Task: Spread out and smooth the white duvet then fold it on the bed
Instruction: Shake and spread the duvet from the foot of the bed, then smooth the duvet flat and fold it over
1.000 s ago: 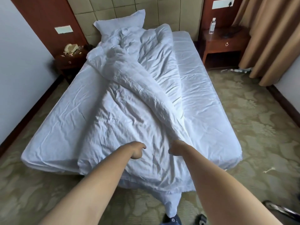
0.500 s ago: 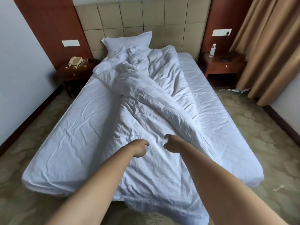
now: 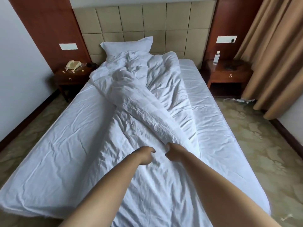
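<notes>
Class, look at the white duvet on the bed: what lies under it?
Under the duvet lies the sheet, showing along both sides. The pillow pokes out behind it. Anything beneath its bunched middle is hidden.

duvet ridge [image 3: 147, 110] ahead (bunched), sheet [image 3: 65, 145] flat leftward

Hotel bedroom. A padded beige headboard [image 3: 147, 23] sits between red-brown wood wall panels [image 3: 45, 25]. Wooden nightstands flank it: the left [image 3: 70, 79] carries a telephone [image 3: 73, 64], the right [image 3: 229, 76] a water bottle [image 3: 216, 57]. Tan curtains [image 3: 275, 51] hang at right over patterned carpet [image 3: 262, 153].
</notes>
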### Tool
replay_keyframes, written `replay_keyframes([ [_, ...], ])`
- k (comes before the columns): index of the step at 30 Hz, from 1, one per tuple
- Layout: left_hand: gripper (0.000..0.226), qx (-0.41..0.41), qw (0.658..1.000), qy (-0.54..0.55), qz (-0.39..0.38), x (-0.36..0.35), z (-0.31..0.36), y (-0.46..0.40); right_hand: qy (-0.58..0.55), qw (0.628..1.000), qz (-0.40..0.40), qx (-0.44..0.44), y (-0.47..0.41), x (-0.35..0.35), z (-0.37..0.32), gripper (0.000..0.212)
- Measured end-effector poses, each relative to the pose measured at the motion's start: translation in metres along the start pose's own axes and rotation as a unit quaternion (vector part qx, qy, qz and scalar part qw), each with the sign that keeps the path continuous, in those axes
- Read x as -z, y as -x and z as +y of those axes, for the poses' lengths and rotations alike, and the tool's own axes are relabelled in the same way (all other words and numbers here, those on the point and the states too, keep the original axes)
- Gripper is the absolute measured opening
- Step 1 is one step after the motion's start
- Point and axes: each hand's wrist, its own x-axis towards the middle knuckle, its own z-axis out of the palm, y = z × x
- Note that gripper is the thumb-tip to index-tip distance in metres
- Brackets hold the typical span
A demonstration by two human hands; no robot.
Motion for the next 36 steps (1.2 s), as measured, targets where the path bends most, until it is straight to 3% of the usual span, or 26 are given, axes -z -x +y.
replay_keyframes([
  [6, 0.051, 0.081, 0.996, 0.024, 0.024, 0.025, -0.011, -0.005, 0.018, 0.997, -0.032, 0.071, -0.036, 0.025, -0.024, 0.054],
  [12, 0.051, 0.138, 0.987, 0.004, 0.080, 0.056, -0.072, 0.023, 0.028, 0.988, -0.047, 0.142, -0.037, 0.010, -0.092, 0.051],
  [22, 0.049, 0.147, 0.977, -0.029, 0.148, 0.112, -0.281, 0.140, 0.084, 0.968, -0.018, 0.237, 0.008, -0.062, -0.294, 0.068],
  [27, 0.047, 0.125, 0.977, -0.034, 0.172, 0.154, -0.380, 0.185, 0.119, 0.963, 0.013, 0.241, 0.022, -0.094, -0.397, 0.062],
  [36, 0.046, 0.104, 0.974, -0.047, 0.195, 0.250, -0.534, 0.164, 0.219, 0.945, 0.041, 0.241, -0.057, -0.129, -0.552, 0.058],
])
